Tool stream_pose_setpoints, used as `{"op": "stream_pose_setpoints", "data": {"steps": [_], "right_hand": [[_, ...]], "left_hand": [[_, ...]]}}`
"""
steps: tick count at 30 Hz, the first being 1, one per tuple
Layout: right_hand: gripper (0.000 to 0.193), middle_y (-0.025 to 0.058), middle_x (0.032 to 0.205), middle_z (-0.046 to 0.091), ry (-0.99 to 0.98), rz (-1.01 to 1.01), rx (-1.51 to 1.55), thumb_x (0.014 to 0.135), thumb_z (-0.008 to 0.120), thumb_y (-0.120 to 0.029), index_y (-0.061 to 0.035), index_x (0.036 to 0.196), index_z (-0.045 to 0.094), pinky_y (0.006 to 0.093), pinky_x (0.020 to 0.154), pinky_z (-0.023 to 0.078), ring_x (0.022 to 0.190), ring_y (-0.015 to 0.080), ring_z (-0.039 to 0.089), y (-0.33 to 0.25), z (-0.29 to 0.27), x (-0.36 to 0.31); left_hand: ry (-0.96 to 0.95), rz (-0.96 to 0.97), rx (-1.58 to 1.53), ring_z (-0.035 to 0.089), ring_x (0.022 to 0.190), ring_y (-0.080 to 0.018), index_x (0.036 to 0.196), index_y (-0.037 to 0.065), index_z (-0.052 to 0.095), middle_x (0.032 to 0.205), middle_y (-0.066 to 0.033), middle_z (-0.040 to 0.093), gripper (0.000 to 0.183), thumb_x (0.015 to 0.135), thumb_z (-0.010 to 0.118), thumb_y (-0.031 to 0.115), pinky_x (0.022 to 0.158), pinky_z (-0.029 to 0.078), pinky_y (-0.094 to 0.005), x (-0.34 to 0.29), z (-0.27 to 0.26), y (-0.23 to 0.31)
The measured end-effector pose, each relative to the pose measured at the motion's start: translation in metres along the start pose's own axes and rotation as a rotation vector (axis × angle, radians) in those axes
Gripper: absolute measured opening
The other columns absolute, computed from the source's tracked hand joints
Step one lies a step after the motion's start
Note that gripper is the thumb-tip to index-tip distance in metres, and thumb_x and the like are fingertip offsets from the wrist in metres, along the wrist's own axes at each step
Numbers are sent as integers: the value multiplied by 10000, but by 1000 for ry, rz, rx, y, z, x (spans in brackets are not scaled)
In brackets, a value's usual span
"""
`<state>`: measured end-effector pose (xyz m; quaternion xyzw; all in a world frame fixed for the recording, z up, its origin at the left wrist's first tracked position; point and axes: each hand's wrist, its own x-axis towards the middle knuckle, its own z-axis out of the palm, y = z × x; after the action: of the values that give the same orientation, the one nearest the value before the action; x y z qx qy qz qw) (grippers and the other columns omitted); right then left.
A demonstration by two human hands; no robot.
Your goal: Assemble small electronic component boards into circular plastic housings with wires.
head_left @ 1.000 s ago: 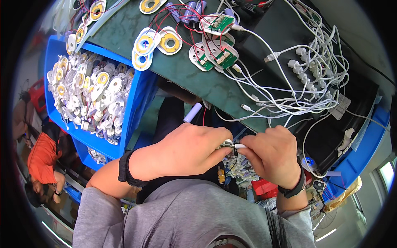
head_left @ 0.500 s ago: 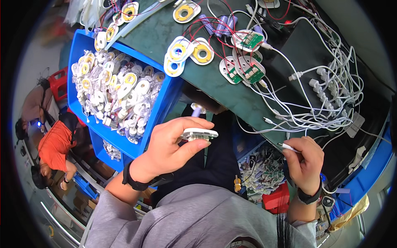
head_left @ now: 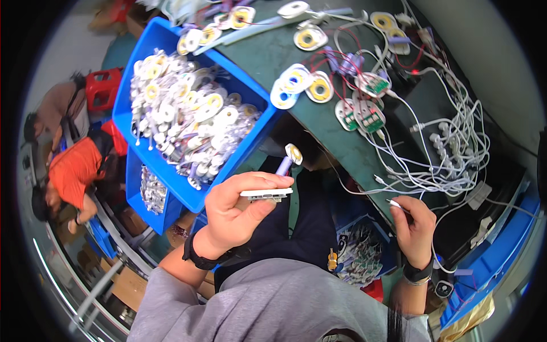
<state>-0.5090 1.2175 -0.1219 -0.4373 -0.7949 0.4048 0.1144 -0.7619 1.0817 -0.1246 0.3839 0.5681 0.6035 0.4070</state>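
Note:
My left hand (head_left: 231, 214) pinches a flat white plastic module (head_left: 266, 193) between thumb and fingers, its edge with a small port turned up. Just beyond those fingers hangs a purple cylindrical battery (head_left: 284, 166) beside a white disc with a yellow ring (head_left: 294, 153); whether they are wired to the module is hidden. At the right, my right hand (head_left: 417, 228) is closed on a white cable plug (head_left: 395, 203), its metal tip pointing left toward the module. A wide gap separates plug and module.
On the green table (head_left: 250, 60) lie circuit-board modules (head_left: 370, 117) joined to tangled white cables (head_left: 450, 176). A blue bin (head_left: 242, 157) heaped with small white parts stands left. A lower bin of boards (head_left: 360, 253) sits near my legs. Co-workers, one in an orange shirt (head_left: 77, 171), are far left.
The view has shifted, so the table and bin appear further right. My left hand has tilted the module flatter. The battery and ringed disc show more plainly, and the right hand still holds the plug.

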Motion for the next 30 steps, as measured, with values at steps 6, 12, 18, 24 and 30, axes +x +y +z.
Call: {"op": "stream_pose_setpoints", "data": {"steps": [6,12,18,24,30], "right_hand": [[54,93,651,551,-29,-3,4,772,558,-19,29,794,568,241,532,394,560,129,490,-2,-1,-7],[185,170,804,602,-195,-4,-259,834,542,-152,16,889,597,356,632,433,716,296,567,-11,-8,-12],[287,195,812,605,-136,-159,-280,848,522,-239,32,877,608,370,644,440,710,331,557,-31,-3,-5],[290,201,856,605,-6,-146,-376,824,538,-237,33,904,608,391,716,444,806,349,563,-45,6,-6],[452,177,869,623,77,32,-449,809,531,-436,-7,909,632,390,721,449,807,322,579,-41,45,28]], "left_hand": [[353,-283,-202,593,823,-159,967,-16,510,910,-128,609,160,855,527,98,736,476,-283,-96,-51,41],[911,-179,-307,617,795,-251,917,-1,500,858,-157,600,146,863,503,134,679,512,-335,-211,-126,105],[1459,94,-143,614,759,-206,942,24,515,845,-109,600,190,871,496,199,584,502,-282,-311,-235,179],[1709,230,-202,604,729,-208,950,45,517,851,-90,593,188,852,525,206,592,471,-305,-385,-386,191],[1782,337,-381,578,778,-276,941,25,514,857,-122,579,175,835,507,164,675,476,-374,-447,-514,206]]}}
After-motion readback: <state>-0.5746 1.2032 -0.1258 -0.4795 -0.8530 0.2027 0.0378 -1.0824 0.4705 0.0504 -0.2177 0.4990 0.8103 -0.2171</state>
